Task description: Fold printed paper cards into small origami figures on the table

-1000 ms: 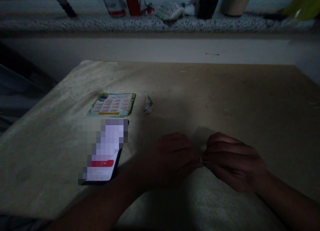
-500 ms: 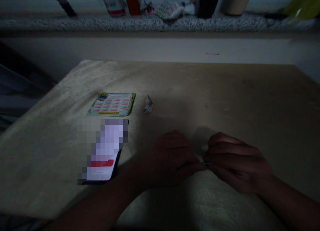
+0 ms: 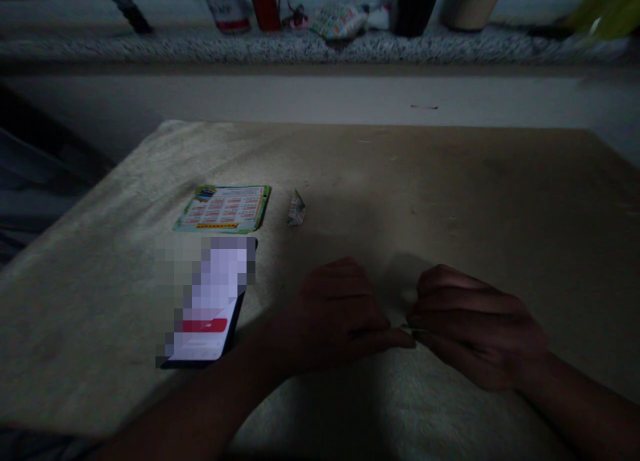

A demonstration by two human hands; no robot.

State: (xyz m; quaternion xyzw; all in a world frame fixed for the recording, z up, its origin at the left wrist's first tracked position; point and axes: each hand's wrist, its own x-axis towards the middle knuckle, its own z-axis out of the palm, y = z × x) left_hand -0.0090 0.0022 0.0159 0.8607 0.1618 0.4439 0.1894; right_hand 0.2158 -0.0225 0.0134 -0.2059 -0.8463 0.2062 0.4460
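Low in the middle of the head view, my left hand (image 3: 345, 314) is closed, its fingers curled under and its thumb stretched toward the other hand. Facing it, my right hand (image 3: 475, 324) is closed in a pinch. A tiny pale piece (image 3: 407, 327) shows at the right fingertips, by the left thumb; it is too small and dark to name. Whatever lies under the left fingers is hidden. Left of my hands lies a phone (image 3: 213, 308) with a lit, partly blurred screen. Beyond it are a stack of printed cards (image 3: 225, 209) and a small folded paper piece (image 3: 297, 210).
The cloth-covered table (image 3: 500, 181) meets a white wall (image 3: 320, 98) at its far edge. Above, a speckled stone sill (image 3: 280, 49) holds a red-and-white can (image 3: 227, 8), a red bottle (image 3: 265, 8), a crumpled printed wrapper (image 3: 340, 21), a dark bottle (image 3: 415, 8) and a beige container (image 3: 473, 6).
My left fingers have drawn back slightly to the left, while the left thumb now reaches out straighter and lower. My right hand has hardly moved.
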